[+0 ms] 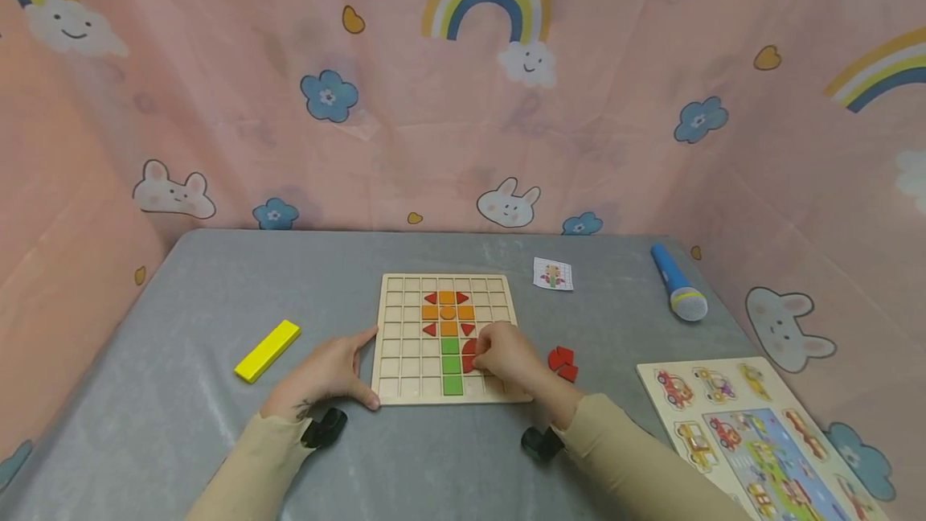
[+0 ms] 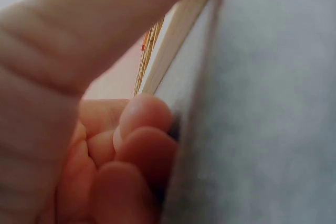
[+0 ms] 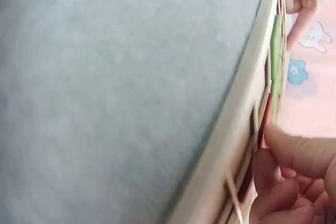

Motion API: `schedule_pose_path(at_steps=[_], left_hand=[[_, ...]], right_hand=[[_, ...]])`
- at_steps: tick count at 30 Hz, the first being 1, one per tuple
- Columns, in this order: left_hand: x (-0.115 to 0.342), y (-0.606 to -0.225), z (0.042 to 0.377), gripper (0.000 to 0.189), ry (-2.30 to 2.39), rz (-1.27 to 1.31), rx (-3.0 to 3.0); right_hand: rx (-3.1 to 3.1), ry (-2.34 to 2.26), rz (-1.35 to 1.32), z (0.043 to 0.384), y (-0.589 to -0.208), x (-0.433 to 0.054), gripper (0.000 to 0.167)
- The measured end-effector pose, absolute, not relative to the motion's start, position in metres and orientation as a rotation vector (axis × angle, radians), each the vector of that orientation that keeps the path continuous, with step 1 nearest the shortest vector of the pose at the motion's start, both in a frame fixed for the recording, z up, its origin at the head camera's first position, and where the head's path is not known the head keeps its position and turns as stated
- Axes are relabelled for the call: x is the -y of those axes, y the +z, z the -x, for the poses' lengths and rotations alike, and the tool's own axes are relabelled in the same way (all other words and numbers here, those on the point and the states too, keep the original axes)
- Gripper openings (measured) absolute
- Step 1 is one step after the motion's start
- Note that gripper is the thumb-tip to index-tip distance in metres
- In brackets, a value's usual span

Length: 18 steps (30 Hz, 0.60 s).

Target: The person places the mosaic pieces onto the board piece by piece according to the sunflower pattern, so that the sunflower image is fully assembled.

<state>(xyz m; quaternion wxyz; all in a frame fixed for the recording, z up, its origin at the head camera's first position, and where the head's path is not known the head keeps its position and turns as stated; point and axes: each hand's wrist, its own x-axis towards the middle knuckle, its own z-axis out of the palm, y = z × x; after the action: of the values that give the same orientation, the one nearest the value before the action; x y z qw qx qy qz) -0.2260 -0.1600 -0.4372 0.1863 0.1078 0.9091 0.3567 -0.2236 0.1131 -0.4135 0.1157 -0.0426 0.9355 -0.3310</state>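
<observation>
A square wooden grid board (image 1: pixel 405 388) lies flat on the table. In its cells sit orange squares and an orange disc (image 1: pixel 448 313), red triangles (image 1: pixel 431 298), and a column of green squares (image 1: pixel 452 364). My left hand (image 1: pixel 325 372) rests at the board's left edge, thumb and forefinger spread along it; the other fingers curl in the left wrist view. Over the board's lower right part, my right hand (image 1: pixel 506 354) pinches a red piece (image 1: pixel 468 363) beside the green column. Thumb and fingertip meet at it in the right wrist view, which partly hides it.
Several loose red pieces (image 1: pixel 562 362) lie right of the board. A small pattern card (image 1: pixel 553 274) and a blue toy microphone (image 1: pixel 676 284) are farther back. A yellow bar (image 1: pixel 267 351) lies at left. A picture puzzle board (image 1: pixel 658 408) occupies the right front.
</observation>
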Motion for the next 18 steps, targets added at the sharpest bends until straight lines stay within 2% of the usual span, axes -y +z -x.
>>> schedule_pose_path(at_steps=[5, 9, 13, 18], left_hand=[[0.159, -0.438, 0.227, 0.120, 0.998, -0.311, -2.570], [0.159, -0.439, 0.230, 0.120, 1.000, -0.325, -2.576], [0.160, -0.440, 0.231, 0.121, 1.020, -0.346, -2.574], [0.161, -0.442, 0.228, 0.122, 1.026, -0.358, -2.556]], right_hand=[[-2.835, -0.965, 0.074, 0.239, -0.398, -0.138, 0.006], [-2.954, -0.795, -0.012, 0.249, -0.389, -0.175, 0.017], [-2.921, -0.598, -0.033, 0.243, -0.395, -0.201, 0.024], [-2.845, -0.514, 0.015, 0.223, -0.410, -0.209, 0.022]])
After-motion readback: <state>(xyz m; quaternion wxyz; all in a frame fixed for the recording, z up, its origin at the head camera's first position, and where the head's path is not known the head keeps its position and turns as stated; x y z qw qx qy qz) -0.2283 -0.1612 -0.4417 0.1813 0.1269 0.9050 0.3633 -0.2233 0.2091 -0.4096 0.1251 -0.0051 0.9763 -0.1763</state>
